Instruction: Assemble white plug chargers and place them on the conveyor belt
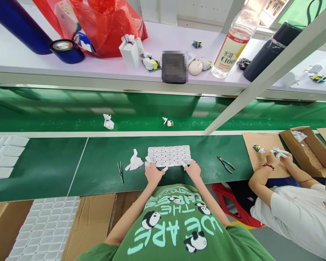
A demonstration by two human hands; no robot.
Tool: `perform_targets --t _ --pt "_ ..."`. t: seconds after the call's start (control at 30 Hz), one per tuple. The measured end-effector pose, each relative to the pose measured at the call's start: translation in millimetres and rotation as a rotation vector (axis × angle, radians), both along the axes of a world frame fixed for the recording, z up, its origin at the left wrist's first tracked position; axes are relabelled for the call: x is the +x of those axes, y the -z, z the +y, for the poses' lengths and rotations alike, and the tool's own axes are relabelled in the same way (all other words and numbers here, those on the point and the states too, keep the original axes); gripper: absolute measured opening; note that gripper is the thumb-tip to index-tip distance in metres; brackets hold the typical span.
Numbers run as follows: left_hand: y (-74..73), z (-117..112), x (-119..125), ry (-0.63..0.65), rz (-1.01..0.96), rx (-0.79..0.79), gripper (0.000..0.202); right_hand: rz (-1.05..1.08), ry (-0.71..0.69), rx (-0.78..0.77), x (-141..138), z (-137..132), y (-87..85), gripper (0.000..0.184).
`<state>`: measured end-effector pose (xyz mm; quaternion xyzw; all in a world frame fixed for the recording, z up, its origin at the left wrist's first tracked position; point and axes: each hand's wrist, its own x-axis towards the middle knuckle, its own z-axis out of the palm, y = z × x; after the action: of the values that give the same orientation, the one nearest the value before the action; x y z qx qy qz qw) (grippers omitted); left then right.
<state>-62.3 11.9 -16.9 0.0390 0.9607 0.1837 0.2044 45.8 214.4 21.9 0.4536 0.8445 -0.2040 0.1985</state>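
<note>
A white tray (169,149) of several small white plastic parts lies on the green bench in front of me. My left hand (153,173) rests at the tray's near left corner, fingers curled onto its edge. My right hand (193,169) sits at the near right corner, fingers likewise on the edge. Both hands appear to grip the tray. White fingertip covers show on some fingers.
Tweezers (121,171) and a white crumpled piece (134,161) lie left of the tray, pliers (226,164) to the right. A co-worker's hands (279,156) work at a cardboard box (305,150) on the right. White trays (4,156) stack at left; a shelf holds bottles and a red bag.
</note>
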Motion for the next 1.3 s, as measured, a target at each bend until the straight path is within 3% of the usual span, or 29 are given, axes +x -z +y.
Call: perform_targets --t 0.47,1.1,1.2,1.3 --pt "7.2 0 4 -0.033 0.014 0.034 0.086 0.005 -0.025 0.008 0 2 0.7 0.034" --pt "2.5 0 5 -0.009 0.002 -0.006 0.085 -0.019 -0.029 -0.003 -1 1 -0.9 0.035" --pt "3.4 -4 5 0.068 0.106 -0.028 0.081 0.0 -0.026 0.001 4 2 0.1 0.044" --pt "3.0 -6 3 0.26 0.195 -0.043 0.075 0.125 -0.091 0.073 10 5 5.5 0.05"
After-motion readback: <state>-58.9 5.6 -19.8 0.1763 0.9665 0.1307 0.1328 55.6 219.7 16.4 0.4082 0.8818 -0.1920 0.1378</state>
